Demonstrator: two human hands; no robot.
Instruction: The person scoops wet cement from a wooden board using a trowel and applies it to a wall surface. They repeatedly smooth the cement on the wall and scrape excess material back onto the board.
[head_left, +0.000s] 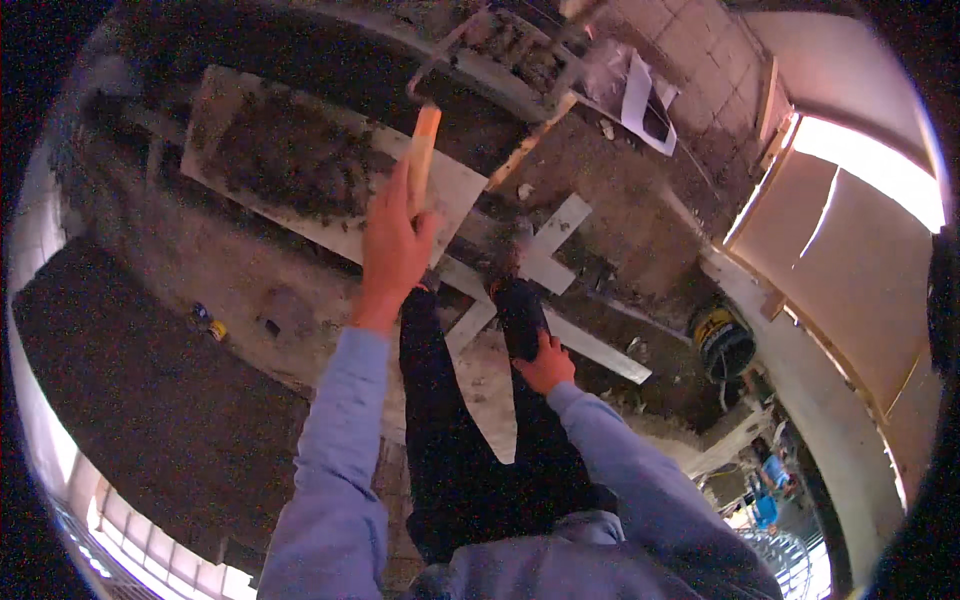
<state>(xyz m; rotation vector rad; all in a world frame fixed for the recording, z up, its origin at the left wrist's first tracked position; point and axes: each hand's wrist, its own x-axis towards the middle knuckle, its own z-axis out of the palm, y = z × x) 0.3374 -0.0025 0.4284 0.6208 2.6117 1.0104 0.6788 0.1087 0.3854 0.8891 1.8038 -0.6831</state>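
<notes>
My left hand [395, 240] is raised over a pale board and wrapped round an orange-tan, wood-like handle [422, 155]. A thin bent rod [440, 55] shows at the handle's far end; whether it belongs to the handle I cannot tell. Beneath the hand lies the pale rectangular board [455, 200], with dark crumbly material [300, 150] spread over much of it. My right hand [546, 365] rests on my right leg near the knee, fingers spread out and holding nothing. Both legs, in dark trousers, stand below the board.
White flat strips [600, 345] and an angular white piece [550, 250] lie on the dirty floor by my feet. To the right stands a black bucket [722, 345] with a yellow label. A white sheet [640, 105] lies farther off; a wall runs along the right.
</notes>
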